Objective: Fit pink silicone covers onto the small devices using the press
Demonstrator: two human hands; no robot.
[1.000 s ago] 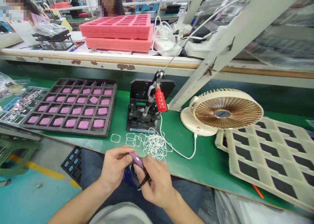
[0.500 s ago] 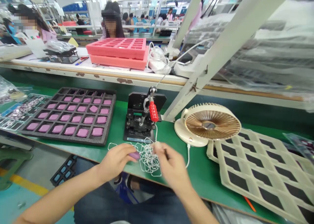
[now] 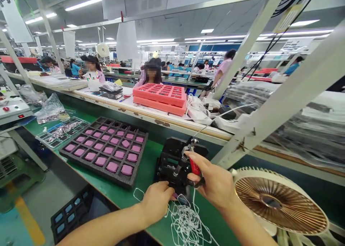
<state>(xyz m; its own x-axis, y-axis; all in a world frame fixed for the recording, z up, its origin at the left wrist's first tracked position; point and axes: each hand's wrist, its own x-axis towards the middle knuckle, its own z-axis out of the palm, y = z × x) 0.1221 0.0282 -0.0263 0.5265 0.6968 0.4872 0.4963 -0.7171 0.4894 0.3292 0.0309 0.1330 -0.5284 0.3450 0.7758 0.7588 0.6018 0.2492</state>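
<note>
My right hand (image 3: 215,179) is closed around the red handle (image 3: 194,167) of a black toggle-clamp fixture (image 3: 172,159). A dark slim object (image 3: 198,183), its kind unclear, also sticks out from those fingers. At the front of the fixture's base, my left hand (image 3: 157,201) pinches a small purple case (image 3: 175,195), mostly hidden by the fingers and the fixture. Just in front lies a tangled heap of thin white square-shaped rings (image 3: 187,221). One loose white ring (image 3: 138,193) rests left of my left hand.
A dark foam tray (image 3: 105,149) of purple cases stands on the left. A cream desk fan (image 3: 280,199) is close to my right forearm. Slanted white posts (image 3: 248,134) and a shelf edge (image 3: 161,122) border the back. Pink foam trays (image 3: 159,98) sit on the shelf.
My right hand has gone from the white rings up to the red handle. My left hand has brought the purple case to the fixture. The camera view has tilted up and turned left.
</note>
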